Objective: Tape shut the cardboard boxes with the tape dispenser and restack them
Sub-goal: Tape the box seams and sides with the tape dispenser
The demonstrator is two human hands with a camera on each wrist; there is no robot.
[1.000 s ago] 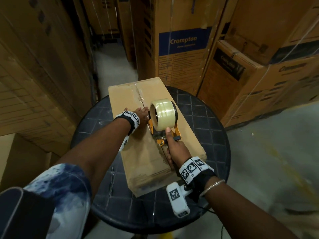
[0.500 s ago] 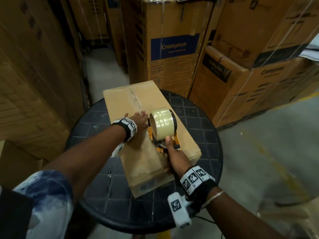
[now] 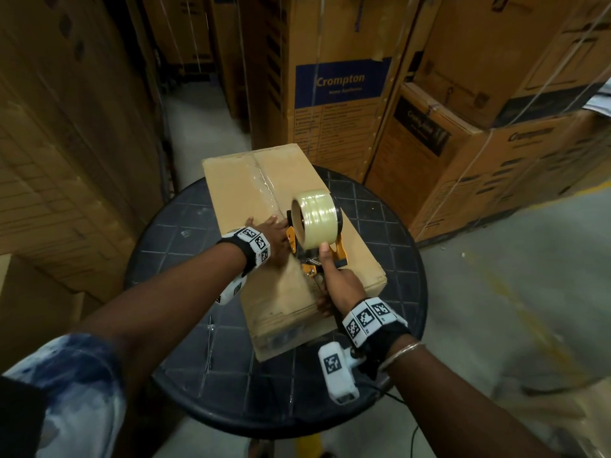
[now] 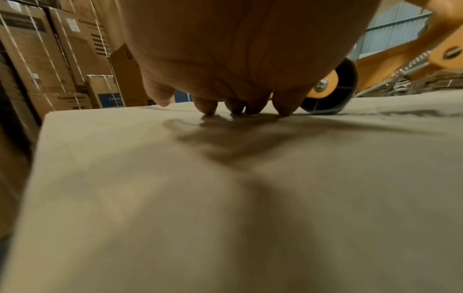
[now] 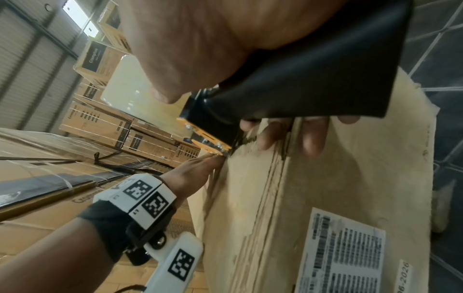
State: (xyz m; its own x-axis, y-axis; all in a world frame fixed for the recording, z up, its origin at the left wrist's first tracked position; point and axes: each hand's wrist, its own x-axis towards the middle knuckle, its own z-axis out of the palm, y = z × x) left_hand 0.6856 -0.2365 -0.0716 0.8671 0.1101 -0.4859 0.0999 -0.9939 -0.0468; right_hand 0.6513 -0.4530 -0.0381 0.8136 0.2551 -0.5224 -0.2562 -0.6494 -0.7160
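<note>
table: round, dark, gridded, under the box
room: stacked cartons beyond both hands
left hand: fingers straight, pressing the box top
right hand: wrapped round the tape dispenser handle

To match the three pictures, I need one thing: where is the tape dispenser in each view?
Head: tape dispenser at centre, on the box.
Left wrist: upper right corner, its roller touching the box.
Right wrist: top centre, black handle in the right hand.
Shared landmark: the left hand.

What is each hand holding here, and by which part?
The right hand grips the tape dispenser by its black handle, thumb up by the roll. The left hand holds nothing; its fingertips press on the cardboard box.
</note>
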